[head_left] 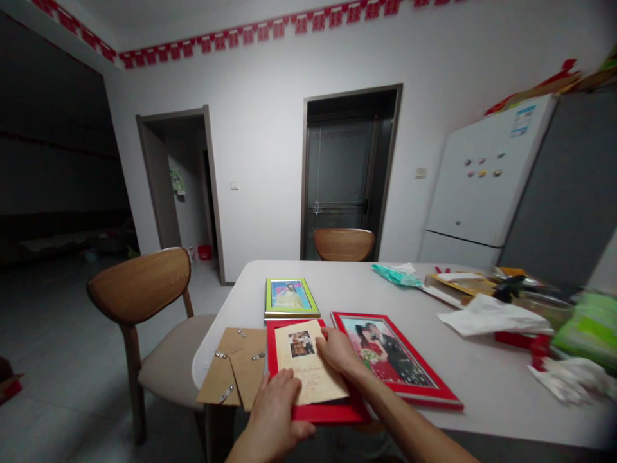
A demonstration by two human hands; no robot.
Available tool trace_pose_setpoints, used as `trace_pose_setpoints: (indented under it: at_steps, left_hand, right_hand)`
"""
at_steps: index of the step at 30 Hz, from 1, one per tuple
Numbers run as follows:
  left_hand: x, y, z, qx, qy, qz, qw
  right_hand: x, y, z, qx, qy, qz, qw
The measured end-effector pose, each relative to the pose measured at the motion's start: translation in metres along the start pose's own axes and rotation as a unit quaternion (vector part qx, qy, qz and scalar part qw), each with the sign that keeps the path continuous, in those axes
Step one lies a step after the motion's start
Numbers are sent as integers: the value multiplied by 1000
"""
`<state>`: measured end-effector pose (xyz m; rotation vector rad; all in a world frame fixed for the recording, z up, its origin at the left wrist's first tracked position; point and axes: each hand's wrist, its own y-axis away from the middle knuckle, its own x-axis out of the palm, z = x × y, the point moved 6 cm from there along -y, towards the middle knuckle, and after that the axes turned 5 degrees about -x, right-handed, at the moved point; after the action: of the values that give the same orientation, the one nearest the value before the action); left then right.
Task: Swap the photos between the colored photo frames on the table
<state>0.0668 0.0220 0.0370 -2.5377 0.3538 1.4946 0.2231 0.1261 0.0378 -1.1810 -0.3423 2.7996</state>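
A cream card (311, 373) with a small printed photo lies on a red picture frame (332, 411) at the near edge of the table. My left hand (277, 411) grips the frame's lower left side, its fingertips touching the card. On the card's right edge, my right hand (337, 350) pinches with the thumb on top; its other fingers are partly hidden. To the right lies a larger red-framed portrait (385, 360) of a couple. Behind is a yellow-green framed picture (289, 296). A brown backing board (222, 366) with metal clips sits to the left.
The white table (351, 289) carries clutter on its right: a teal packet (398, 275), white paper (496, 315), a green package (588, 334) and crumpled white gloves or cloth (573, 379). Wooden chairs stand at the left (144, 289) and far side (344, 244). A fridge (482, 180) is behind.
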Motion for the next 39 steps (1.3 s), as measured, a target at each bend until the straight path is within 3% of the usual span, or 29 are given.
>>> trace_pose_setpoints:
  at_steps: [5,9,12,14,16,19,24,29,33,39]
  left_hand:
    - [1,2,-8,5,-20,4,1000]
    - [-16,15,1,-1,-7,-3,1000]
    - [-37,24,37,-41,-10,-36,998]
    - [-47,26,72,-104,-37,-67,992]
    - [-53,26,101,-147,-67,-105,981]
    - [-51,22,119,-137,-76,-143,977]
    - [-44,20,119,-103,-62,-166,979]
    - [-45,20,130,-120,-97,-174,973]
    - [-54,23,119,-103,-74,-198,972]
    - [-70,28,64,-48,-3,-254,966]
  right_hand:
    - [-3,7,3,-39,105,-7,994]
    - [-7,15,4,-74,145,-10,987]
    - [-7,25,18,-108,132,-20,985]
    - [2,35,39,-144,103,-10,984]
    - [18,47,67,-183,75,25,980]
    - [48,62,107,-228,68,77,968]
    - [81,64,133,-224,145,102,958]
    - [90,56,134,-218,146,109,959]
    - [71,57,129,-204,49,83,974]
    - [20,58,111,-140,-52,67,986]
